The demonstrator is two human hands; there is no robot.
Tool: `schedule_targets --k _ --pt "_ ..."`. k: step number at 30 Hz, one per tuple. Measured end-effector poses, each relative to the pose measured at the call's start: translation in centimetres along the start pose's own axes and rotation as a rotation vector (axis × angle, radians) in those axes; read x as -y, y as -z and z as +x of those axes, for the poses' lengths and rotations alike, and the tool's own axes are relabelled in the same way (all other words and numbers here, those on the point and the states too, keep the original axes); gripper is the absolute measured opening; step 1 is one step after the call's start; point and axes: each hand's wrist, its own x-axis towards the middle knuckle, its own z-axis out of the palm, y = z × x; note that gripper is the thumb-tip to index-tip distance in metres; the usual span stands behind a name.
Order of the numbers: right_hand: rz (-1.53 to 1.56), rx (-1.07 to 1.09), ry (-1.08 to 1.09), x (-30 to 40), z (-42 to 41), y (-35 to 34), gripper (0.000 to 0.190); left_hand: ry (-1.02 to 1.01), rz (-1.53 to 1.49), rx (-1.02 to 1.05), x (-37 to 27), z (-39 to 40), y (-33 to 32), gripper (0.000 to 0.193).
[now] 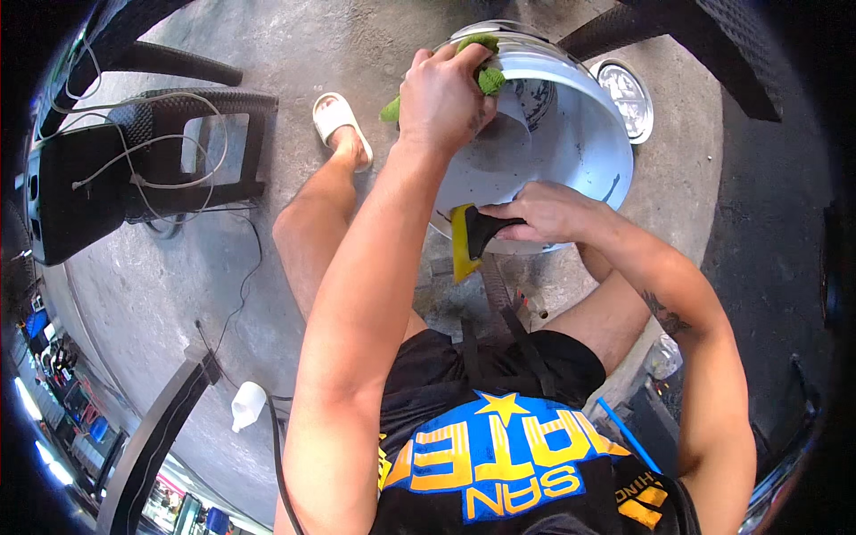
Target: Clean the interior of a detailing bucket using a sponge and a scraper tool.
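A large white round tub [588, 167] lies tilted between my knees, its open mouth towards me. Dark specks and smudges mark its inner wall. At its upper left edge my left hand [441, 100] grips a bunched green cloth [491, 81], which pokes out on both sides of the fingers. My right hand [552, 212] is in front of the tub's near rim. It holds a squeegee with a black handle and a yellow blade [463, 247], the blade turned left. Whether the blade touches the rim, I cannot tell.
A round white-rimmed lid [627, 100] lies on the concrete floor [200, 294] beyond the tub. Woven-pattern chairs [200, 100] stand around, one draped with a pale cable [177, 137]. At lower left are a white bottle [248, 403] and a dark cord. A blue rod [628, 433] is at right.
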Motion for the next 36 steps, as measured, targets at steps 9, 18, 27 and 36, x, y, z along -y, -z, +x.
schedule_targets --k 9,18,27,36 --pt "-0.005 -0.053 0.054 -0.8 0.1 -0.7 0.045 0.003 0.027 0.008 -0.4 0.1 -0.4 0.035" --pt "0.009 0.014 0.001 -0.6 -0.2 -0.7 0.046 0.031 0.025 0.056 -0.3 0.1 0.0 0.040" --pt "-0.021 -0.163 0.208 -1.0 0.2 -1.9 0.046 0.032 0.014 0.057 -0.5 -0.2 0.0 0.041" --pt "0.061 -0.052 -0.037 0.6 0.2 -0.5 0.047 0.059 0.036 0.074 -0.2 0.3 0.1 0.042"
